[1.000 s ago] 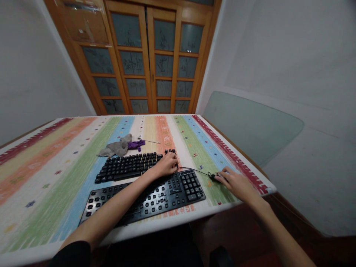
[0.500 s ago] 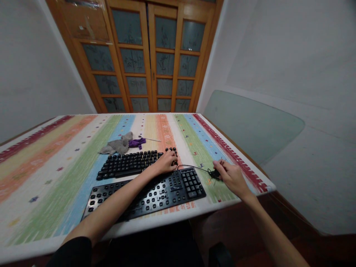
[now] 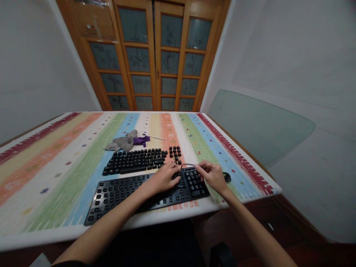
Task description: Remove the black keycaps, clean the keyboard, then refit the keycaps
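A black keyboard lies along the near side of the table, most of its left and middle keycaps off, the number pad still capped. My left hand rests over its middle right part, thumb apart from the curved fingers. At the top right corner, by the number pad, is my right hand, with thumb and fingers pinched together; what sits between them is hidden. A bundled black cable lies just right of that hand. Behind the keyboard, loose black keycaps stand in keyboard order.
Past the loose keycaps lie a grey cloth, a purple cloth and a thin rod. A striped tablecloth covers the table. Wooden doors stand at the far end, and walls flank both sides.
My right hand has let go of the cable bundle and moved left to the number pad. My left hand has come down from the loose keycaps onto the keyboard.
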A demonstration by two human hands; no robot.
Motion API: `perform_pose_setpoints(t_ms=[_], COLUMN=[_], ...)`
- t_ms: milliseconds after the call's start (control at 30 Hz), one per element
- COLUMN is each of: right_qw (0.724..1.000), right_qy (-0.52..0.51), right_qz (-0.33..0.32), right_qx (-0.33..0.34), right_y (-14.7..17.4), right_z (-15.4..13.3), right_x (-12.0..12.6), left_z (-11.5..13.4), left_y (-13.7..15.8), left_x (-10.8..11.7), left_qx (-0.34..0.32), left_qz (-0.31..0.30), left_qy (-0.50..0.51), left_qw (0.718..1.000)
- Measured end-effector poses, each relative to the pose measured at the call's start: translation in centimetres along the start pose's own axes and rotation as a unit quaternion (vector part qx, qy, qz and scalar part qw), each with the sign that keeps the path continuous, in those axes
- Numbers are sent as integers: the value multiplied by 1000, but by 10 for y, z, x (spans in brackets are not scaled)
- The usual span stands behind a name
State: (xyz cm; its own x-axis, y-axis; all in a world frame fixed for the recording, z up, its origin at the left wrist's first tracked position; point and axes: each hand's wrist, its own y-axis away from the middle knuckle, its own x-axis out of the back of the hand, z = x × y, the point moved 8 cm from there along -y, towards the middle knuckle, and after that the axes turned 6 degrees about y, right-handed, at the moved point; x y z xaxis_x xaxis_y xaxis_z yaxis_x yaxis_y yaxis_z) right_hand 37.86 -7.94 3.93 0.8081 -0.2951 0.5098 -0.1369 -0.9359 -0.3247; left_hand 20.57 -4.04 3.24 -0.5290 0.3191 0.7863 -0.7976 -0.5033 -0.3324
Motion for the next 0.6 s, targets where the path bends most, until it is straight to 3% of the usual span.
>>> perform_pose_setpoints(t_ms=[167,267,400,500,600], right_qw=[999,993,950,925,923], right_qy=[37,112,292,363,363], right_qz=[17,5,-50,-97,-128], right_qx=[1,23,96,65,1], right_y=[0,-2,-14,-36,-60], right_z=[2,-8,-32,-31,-20], right_x=[-16,-26,-45,-54,-53], left_z=[10,7,3,2,2], left_y=[16,17,13,10,5], left_x=[-15,-17,-19,-17,-15], left_qx=[13,23,31,45,50], left_qz=[16,27,10,-2,-7], left_qy=[9,8,-4,-9,-5], left_qw=[1000,999,999,999,999])
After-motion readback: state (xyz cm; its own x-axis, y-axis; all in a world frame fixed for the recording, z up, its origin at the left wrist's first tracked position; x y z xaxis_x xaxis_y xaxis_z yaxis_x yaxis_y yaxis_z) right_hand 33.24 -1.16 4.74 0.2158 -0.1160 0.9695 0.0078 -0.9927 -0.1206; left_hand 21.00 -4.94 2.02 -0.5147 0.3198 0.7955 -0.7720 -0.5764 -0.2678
